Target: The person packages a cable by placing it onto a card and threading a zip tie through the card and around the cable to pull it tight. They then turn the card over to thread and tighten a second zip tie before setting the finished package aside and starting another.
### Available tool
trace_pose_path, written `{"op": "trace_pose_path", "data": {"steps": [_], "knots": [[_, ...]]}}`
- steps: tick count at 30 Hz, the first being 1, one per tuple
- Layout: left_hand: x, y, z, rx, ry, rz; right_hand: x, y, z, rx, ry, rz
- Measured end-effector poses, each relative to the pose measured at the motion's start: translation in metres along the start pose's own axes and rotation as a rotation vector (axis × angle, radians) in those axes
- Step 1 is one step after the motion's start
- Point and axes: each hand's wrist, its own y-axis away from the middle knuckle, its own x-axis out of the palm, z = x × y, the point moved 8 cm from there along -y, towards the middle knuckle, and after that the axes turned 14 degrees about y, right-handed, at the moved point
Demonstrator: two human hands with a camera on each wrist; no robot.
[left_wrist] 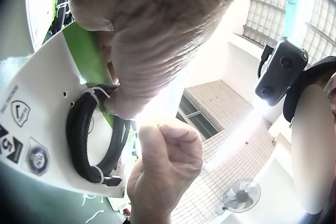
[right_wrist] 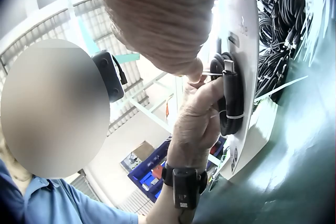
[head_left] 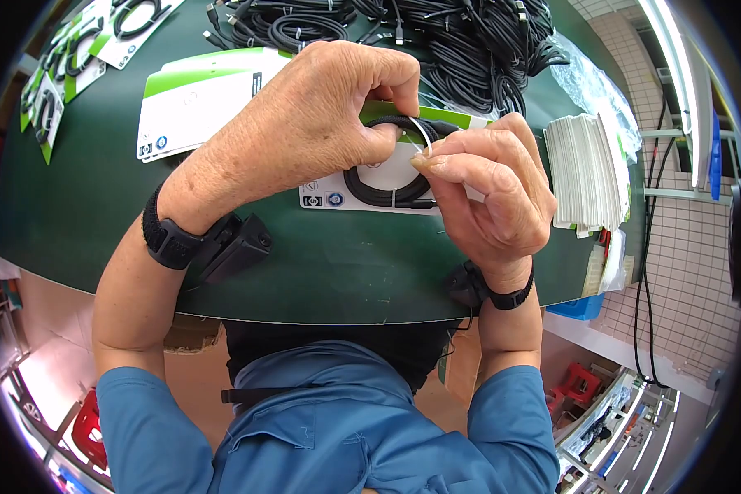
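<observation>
Left hand: the left hand (head_left: 305,123) curled over the top of the coiled cable (head_left: 379,189), fingers pressing it against the backing card (head_left: 321,193).
Right hand: the right hand (head_left: 486,189) pinched the white tie (head_left: 422,136) between thumb and forefinger, just above the coil.
Cable: it lay on the card near the middle of the green table (head_left: 99,206), a second tie already round its lower part.
Left wrist view only: the printed badges (left_wrist: 21,140) on the card and both ties (left_wrist: 97,95) on the black cable (left_wrist: 79,129).
Right wrist view only: the cable's plug end (right_wrist: 229,69), upright against the card.
Edges: the card sat near the table's front edge.
Room: bare green surface to the left; a heap of loose cables (head_left: 436,41) behind, a stack of white cards (head_left: 589,169) just to the right, another blank card (head_left: 198,99) behind the left hand.
</observation>
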Motion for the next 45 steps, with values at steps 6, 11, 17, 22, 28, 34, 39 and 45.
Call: {"op": "trace_pose_path", "data": {"steps": [6, 11, 17, 22, 28, 34, 39, 45], "knots": [[0.000, 0.000, -0.002, 0.030, 0.012, -0.004, 0.002, 0.001, -0.001, -0.002, -0.004, 0.001], [0.000, 0.000, -0.001, 0.027, -0.002, -0.002, 0.004, 0.001, -0.002, -0.004, -0.001, 0.015], [0.001, 0.000, 0.000, 0.024, 0.012, 0.001, 0.008, 0.001, -0.003, -0.009, 0.010, 0.028], [0.001, 0.000, 0.001, 0.050, -0.010, 0.002, 0.014, 0.001, -0.002, -0.028, 0.038, 0.014], [0.005, 0.000, 0.003, -0.035, 0.045, 0.041, 0.013, -0.005, 0.006, -0.019, 0.085, 0.183], [0.008, 0.000, 0.012, -0.042, 0.040, 0.015, 0.015, -0.003, 0.009, 0.025, 0.177, 0.226], [0.004, -0.002, 0.012, -0.102, 0.048, 0.010, 0.016, 0.002, 0.002, 0.058, 0.174, 0.203], [0.002, -0.001, 0.007, -0.117, 0.078, 0.009, 0.001, -0.004, -0.013, 0.169, -0.050, 0.140]]}}
